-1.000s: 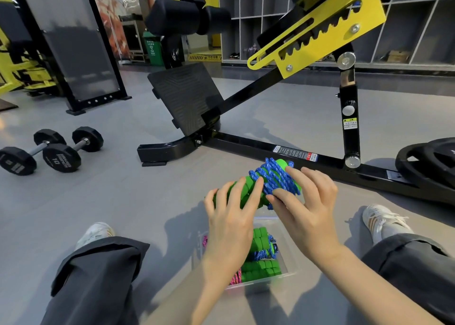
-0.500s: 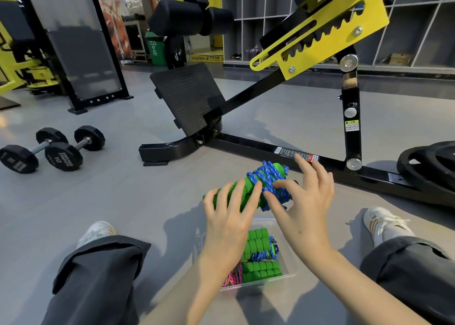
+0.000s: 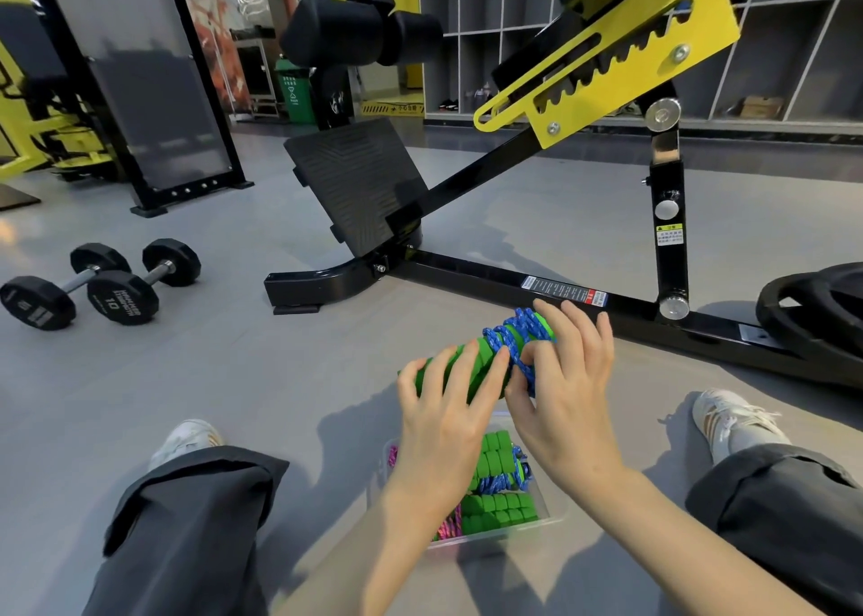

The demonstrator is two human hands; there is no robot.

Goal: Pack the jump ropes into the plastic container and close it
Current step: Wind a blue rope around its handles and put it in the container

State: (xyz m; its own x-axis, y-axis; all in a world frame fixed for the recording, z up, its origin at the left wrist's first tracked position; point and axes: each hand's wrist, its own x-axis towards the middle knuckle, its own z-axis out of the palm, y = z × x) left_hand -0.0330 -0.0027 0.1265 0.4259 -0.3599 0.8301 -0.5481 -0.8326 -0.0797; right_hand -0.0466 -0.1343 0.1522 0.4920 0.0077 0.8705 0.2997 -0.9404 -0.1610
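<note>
A jump rope with green foam handles and blue cord wound round them is held in the air above the floor. My left hand grips the near end of the handles. My right hand pinches the blue cord at the far end, with thumb and forefinger on the windings. Below my hands a clear plastic container stands on the floor between my legs. It holds another green-handled rope with blue cord and a pink rope. No lid is visible.
A black and yellow bench frame runs across the floor just beyond my hands. Black weight plates lie at the right, two dumbbells at the left. My legs and white shoes flank the container.
The bundle and both hands have dropped slightly toward me. My right fingers have shifted from lying over the cord to pinching it at the windings.
</note>
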